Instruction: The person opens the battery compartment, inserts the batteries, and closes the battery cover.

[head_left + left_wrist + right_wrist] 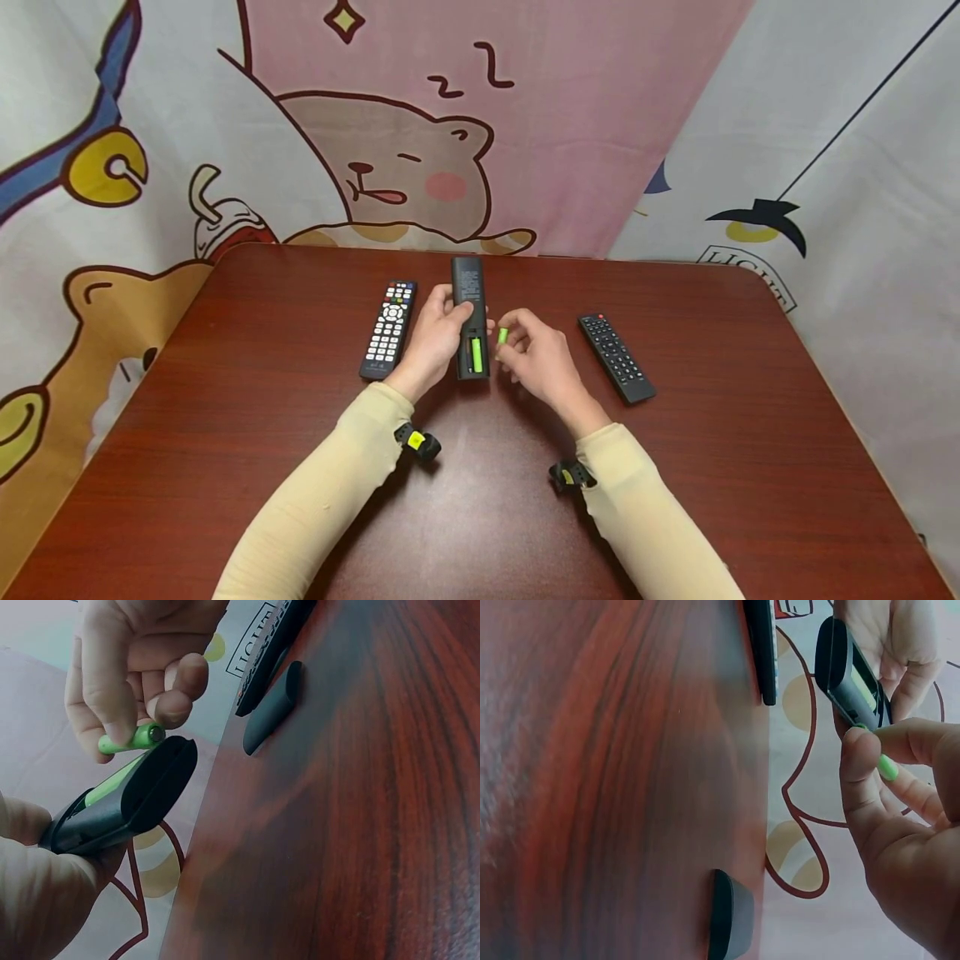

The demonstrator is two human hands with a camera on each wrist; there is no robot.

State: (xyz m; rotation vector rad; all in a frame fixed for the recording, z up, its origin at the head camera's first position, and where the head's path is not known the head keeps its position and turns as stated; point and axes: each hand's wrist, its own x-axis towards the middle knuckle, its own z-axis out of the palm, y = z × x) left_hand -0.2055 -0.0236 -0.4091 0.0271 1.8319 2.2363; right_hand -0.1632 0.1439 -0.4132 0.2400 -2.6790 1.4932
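My left hand [429, 340] grips a black remote control [468, 287] with its back upward and thumb across it. Its battery compartment is uncovered at the near end, and one green battery [477, 355] lies inside. Just to the right, my right hand [542, 357] pinches another green battery [503, 335] between thumb and fingers. In the left wrist view this held battery [133, 739] is beside the remote's end [169, 784], close above the compartment; whether they touch I cannot tell. The right wrist view shows its green tip [887, 767] below the fingers.
A remote with white buttons [388, 329] lies on the table [262, 467] to the left, and a black remote [615, 358] lies to the right. A small dark curved piece [273, 709], like a battery cover, rests near that right remote. A patterned cloth [570, 125] hangs behind the table.
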